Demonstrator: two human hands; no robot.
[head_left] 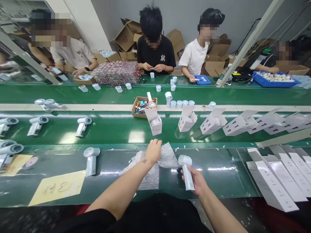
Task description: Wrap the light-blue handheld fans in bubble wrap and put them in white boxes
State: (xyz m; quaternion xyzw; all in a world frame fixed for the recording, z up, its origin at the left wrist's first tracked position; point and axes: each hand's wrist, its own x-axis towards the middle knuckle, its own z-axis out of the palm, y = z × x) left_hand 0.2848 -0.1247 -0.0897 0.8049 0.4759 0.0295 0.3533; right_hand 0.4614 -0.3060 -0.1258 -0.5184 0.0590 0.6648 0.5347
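Note:
My right hand point(197, 182) is wrapped round the handle of a pale handheld fan point(188, 176), shaped like a small hair dryer, its round head up. In front of me, my left hand point(154, 151) is closed with the fingers curled down on a bubble-wrap bag point(168, 156); its fingertips are hidden. More bubble-wrap bags point(149, 179) lie flat beneath my left forearm. Another handheld fan point(91, 161) stands to the left, by a yellow paper sign point(59, 187) with handwriting.
Open white boxes point(156, 127) line the green belt ahead, and flat white cartons point(274, 181) lie at right. More fans point(84, 126) lie on the left. A cardboard box of small parts point(134, 111) sits beyond. Several people point(155, 51) work across the line.

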